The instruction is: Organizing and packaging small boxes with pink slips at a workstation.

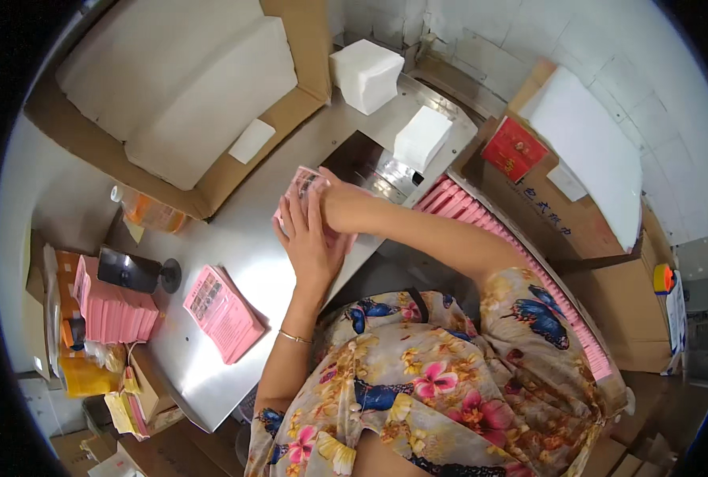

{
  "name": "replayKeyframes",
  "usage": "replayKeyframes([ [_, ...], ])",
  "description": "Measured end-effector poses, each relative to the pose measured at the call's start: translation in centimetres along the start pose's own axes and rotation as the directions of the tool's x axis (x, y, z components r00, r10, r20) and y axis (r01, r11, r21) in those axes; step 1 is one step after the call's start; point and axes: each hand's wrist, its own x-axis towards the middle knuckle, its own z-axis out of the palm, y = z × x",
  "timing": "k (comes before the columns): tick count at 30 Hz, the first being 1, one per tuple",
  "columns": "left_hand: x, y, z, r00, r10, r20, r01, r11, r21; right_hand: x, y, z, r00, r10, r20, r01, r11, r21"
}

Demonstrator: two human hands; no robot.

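Over the metal worktable [211, 389], both my hands are together on a pink printed tissue packet [305, 176]. My left hand [305, 234] lies across its near side with the fingers over it. My right hand [336, 208] grips it from the right, and its fingers are partly hidden. To the left of my hands lies a stack of flat pink printed packets [223, 314]. Beyond my right forearm stand two white stacks of folded tissues, one nearer [422, 137] and one farther [367, 75].
A large cardboard box [310, 48] holding white tissue stands at the back left. On the right, a long box holds a row of pink packets [521, 254]. A phone [129, 269] leans by piled pink packets [116, 314] at left, near an orange bottle [151, 211].
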Motion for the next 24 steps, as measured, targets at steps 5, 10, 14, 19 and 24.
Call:
replayKeyframes([
  [5,-0.9,-1.7,-1.3,0.996,-0.008,0.089,0.001,0.997,0.080,-8.6,1.1,-2.0,0.878,0.211,-0.429,-0.011,0.907,0.422],
  [10,-0.2,-2.1,-2.1,0.971,-0.024,0.237,0.083,0.966,-0.245,-13.0,6.1,-3.7,0.552,0.521,-0.651,-0.355,0.853,0.382],
  [14,0.9,-1.7,-1.1,0.954,0.293,0.055,-0.287,0.952,-0.107,-15.3,7.8,-2.3,0.595,0.640,-0.487,-0.519,0.768,0.375],
  [19,0.1,-1.5,-1.8,0.926,0.133,0.354,-0.093,0.987,-0.128,-15.1,7.9,-2.4,0.615,0.720,-0.322,-0.566,0.687,0.455],
  [24,-1.6,-1.3,-4.2,0.929,0.130,0.346,0.015,0.922,-0.387,-15.4,9.1,-1.9,0.643,0.610,-0.462,-0.539,0.790,0.292],
])
